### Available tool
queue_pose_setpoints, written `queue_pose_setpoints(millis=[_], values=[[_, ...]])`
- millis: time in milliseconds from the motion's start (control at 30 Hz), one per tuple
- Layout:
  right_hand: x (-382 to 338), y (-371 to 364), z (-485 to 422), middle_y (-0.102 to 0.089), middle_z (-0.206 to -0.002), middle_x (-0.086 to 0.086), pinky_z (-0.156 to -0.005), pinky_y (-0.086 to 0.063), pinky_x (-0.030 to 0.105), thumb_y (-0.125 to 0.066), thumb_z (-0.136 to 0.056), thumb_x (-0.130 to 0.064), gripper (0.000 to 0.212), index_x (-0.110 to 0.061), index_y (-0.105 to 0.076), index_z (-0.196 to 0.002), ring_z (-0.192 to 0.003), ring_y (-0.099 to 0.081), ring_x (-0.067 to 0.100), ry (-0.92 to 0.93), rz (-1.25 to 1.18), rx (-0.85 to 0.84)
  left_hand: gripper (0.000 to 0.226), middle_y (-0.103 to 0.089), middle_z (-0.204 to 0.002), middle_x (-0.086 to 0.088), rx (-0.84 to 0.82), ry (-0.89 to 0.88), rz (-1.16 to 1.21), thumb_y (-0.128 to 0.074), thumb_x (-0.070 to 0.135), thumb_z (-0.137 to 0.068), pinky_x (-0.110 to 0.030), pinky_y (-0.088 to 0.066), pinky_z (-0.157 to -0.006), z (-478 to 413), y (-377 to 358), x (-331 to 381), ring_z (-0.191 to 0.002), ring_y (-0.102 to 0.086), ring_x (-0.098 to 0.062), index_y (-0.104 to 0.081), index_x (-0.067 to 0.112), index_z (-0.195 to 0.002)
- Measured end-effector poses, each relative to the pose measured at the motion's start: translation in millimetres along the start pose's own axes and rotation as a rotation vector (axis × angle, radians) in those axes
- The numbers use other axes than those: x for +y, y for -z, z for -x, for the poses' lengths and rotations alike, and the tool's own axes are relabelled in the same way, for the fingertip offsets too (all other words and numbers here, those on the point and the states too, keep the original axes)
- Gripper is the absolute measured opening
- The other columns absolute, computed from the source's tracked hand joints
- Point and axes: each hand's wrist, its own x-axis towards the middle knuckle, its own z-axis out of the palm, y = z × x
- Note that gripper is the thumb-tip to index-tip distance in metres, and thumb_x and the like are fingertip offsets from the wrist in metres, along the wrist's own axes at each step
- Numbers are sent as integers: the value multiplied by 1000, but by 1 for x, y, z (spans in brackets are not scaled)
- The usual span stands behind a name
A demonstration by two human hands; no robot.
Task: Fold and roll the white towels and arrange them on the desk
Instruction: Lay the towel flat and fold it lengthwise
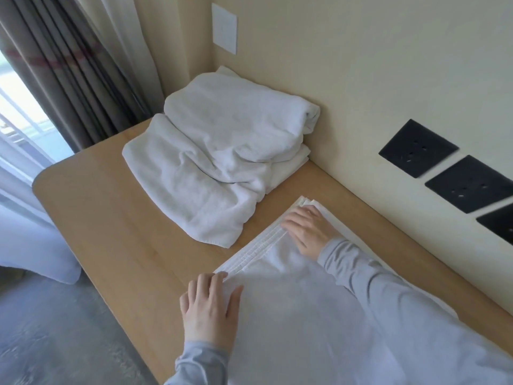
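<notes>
A folded white towel [277, 279] lies flat on the wooden desk [116, 226], its stitched hem facing the desk's middle. My left hand [208, 309] rests flat on the hem's near corner, fingers straight. At the hem's far end my right hand [308, 229] presses down, fingers extended. A loose pile of white towels [216, 151] sits crumpled in the far corner against the wall, apart from both hands.
Black wall sockets [416, 148] line the cream wall on the right. A white switch plate [224, 28] is above the pile. Grey curtains [69, 73] hang at the left, beyond the desk's rounded edge. A white-covered bed [30, 245] stands low left.
</notes>
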Motion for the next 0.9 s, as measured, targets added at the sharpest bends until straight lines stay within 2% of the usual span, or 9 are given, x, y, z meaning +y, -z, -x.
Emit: queue_pose_setpoints(millis=[100, 200, 367, 467, 533, 600, 700, 800, 900], values=[[5, 0, 8, -64, -84, 1, -76, -51, 34, -78, -68, -13, 20, -12, -68, -85, -79, -62, 21, 26, 43, -70, 51, -57, -79, -4, -12, -1, -8, -39, 55, -81, -40, -44, -66, -6, -8, -8, -74, -58, -32, -65, 12, -83], [11, 1, 2, -63, -77, -2, -73, -50, 31, -81, -66, -28, 23, -15, -65, -75, -74, -63, 18, 29, 97, -81, 72, -54, -74, -6, 2, -2, 54, -23, 69, -87, -40, -45, -62, -10, -10, -17, -67, -53, -31, -60, 8, -73], [17, 9, -14, -65, -67, -4, -82, -53, 31, -78, -73, -24, 20, -13, -61, -71, -67, -65, 16, 98, 129, -125, 70, -49, -65, -6, 16, -133, 115, -21, 61, -93, -39, -47, -55, -16, -3, -24, -58, -45, -27, -51, 5, -62], [25, 10, -21, -64, -72, 1, -84, -51, 34, -59, -90, -26, 16, -11, -54, -85, -81, -62, 21, 40, 83, -302, 63, -47, -64, -4, 18, -198, 143, -23, 52, -97, -31, -42, -60, -17, -1, -30, -59, -44, -25, -49, 5, -63], [29, 9, -27, -61, -79, 1, -75, -48, 30, -44, -96, -35, 20, -16, -47, -94, -97, -53, 22, -75, 35, -422, 62, -45, -63, -1, 18, -183, 182, -20, 51, -98, -27, -35, -61, -20, -1, -33, -57, -41, -23, -46, 5, -64], [31, 4, -34, -55, -78, 0, -70, -36, 25, -39, -97, -39, 24, -16, -46, -97, -98, -50, 21, -109, 34, -445, 63, -41, -63, 2, 19, -173, 197, -18, 51, -98, -26, -35, -58, -25, -1, -34, -56, -40, -21, -45, 6, -64], [28, -5, -43, -57, -92, 4, -78, -31, 27, -36, -97, -44, 38, -11, -50, -108, -101, -48, 20, -97, 147, -530, 66, -42, -67, 2, -6, -183, 197, -18, 55, -96, -30, -40, -55, -28, -2, -39, -58, -43, -21, -49, 5, -66], [30, -11, -40, -56, -110, 3, -91, -28, 29, -42, -92, -50, 46, -11, -51, -113, -109, -44, 20, -187, 164, -495, 70, -49, -68, -2, -36, -159, 168, -21, 63, -92, -37, -48, -56, -26, 1, -45, -60, -50, -24, -55, 5, -72], [29, -14, -28, -57, -106, 5, -97, -29, 36, -50, -87, -52, 46, -10, -59, -105, -105, -50, 23, -218, 152, -319, 72, -52, -69, 4, -116, -125, 82, -32, 78, -78, -33, -46, -63, -20, 5, -49, -64, -52, -22, -58, 11, -74]])
